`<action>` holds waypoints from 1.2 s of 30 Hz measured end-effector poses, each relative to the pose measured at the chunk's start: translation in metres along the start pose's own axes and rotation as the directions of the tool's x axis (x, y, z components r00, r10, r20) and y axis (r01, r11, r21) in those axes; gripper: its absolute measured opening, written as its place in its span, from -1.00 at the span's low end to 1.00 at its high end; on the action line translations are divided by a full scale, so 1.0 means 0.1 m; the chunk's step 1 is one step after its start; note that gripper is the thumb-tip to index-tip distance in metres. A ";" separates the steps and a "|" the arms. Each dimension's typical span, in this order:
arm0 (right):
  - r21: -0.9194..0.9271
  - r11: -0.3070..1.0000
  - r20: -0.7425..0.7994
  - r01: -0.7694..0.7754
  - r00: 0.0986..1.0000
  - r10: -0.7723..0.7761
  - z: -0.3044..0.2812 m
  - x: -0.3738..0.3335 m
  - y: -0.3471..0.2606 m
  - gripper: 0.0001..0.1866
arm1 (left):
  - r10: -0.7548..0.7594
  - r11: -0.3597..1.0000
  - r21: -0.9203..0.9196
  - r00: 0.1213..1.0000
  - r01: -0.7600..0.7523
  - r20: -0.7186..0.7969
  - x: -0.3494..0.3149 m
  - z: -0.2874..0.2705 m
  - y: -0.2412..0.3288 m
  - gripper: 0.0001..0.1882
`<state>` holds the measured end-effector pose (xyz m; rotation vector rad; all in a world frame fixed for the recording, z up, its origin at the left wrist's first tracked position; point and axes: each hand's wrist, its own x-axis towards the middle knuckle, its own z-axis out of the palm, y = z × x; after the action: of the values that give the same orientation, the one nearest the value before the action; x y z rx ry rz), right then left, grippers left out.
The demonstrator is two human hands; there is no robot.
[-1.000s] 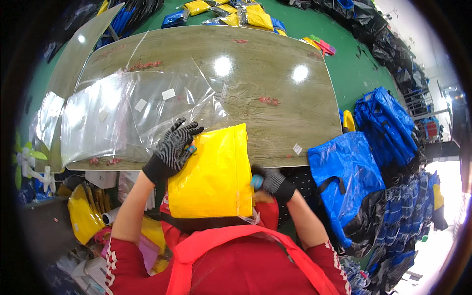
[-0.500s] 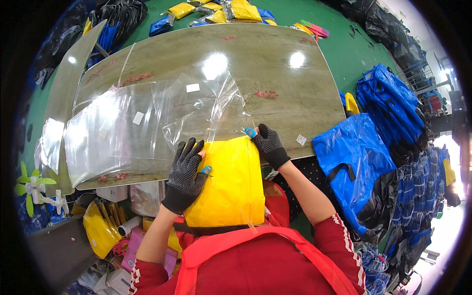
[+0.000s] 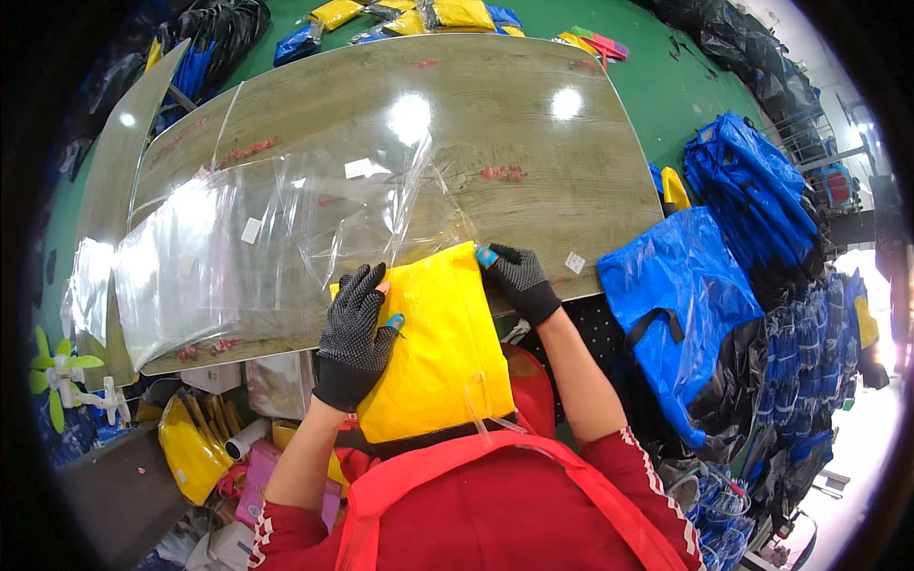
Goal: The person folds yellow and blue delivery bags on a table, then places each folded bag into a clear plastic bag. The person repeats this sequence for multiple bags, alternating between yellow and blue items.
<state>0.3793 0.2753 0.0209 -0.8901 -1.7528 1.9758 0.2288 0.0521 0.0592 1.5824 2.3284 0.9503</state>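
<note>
A yellow folded bag point(image 3: 428, 333) lies between my hands, its far end over the table's near edge and its near end against my red apron. My left hand point(image 3: 354, 338), in a black dotted glove with cut-off tips, is closed along the bag's left side, thumb on top. The bag's far right corner is pinched in my right hand point(image 3: 519, 278), gloved alike. Blue wraps cover both thumbs. Clear plastic bags point(image 3: 276, 228) are spread beyond the yellow bag, and their nearest end meets its far edge.
The wood-patterned table point(image 3: 562, 152) carries a small white label point(image 3: 574, 262). To the right hang a blue bag point(image 3: 676, 295) and a pile of blue bags point(image 3: 747, 195). A small green fan point(image 3: 62, 371) stands at the left. Wrapped yellow packs point(image 3: 462, 13) lie on the floor beyond.
The yellow bag has turned, its far edge now slanting up to the right and its left far corner showing beside my left hand. Both hands still hold it.
</note>
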 end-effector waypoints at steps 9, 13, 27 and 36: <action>-0.634 0.735 -0.065 0.240 0.931 -0.360 0.06 -0.25 0.01 -0.63 | -0.050 0.998 0.020 0.998 0.051 -0.033 -0.07 0.04 0.01 -0.46; -0.534 0.843 -0.048 0.065 0.993 -0.107 0.04 -0.47 -0.03 -0.59 | -0.428 0.865 -0.331 0.899 0.378 -0.092 -0.15 0.14 -0.20 -0.55; 0.261 0.893 0.194 -0.366 0.926 0.323 -0.06 -1.51 0.17 -0.36 | -0.355 0.002 -0.692 0.648 0.722 0.674 -0.71 -0.05 0.03 -0.39; 0.188 0.938 0.251 -0.291 0.937 0.241 -0.33 -1.28 0.12 -0.31 | -0.217 0.232 -0.550 0.594 0.803 0.775 -0.63 -0.18 0.16 -0.33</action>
<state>0.4978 0.2168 0.0358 -0.8963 -1.5428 2.4812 0.2594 -0.0072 0.0704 0.3674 1.2814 1.0190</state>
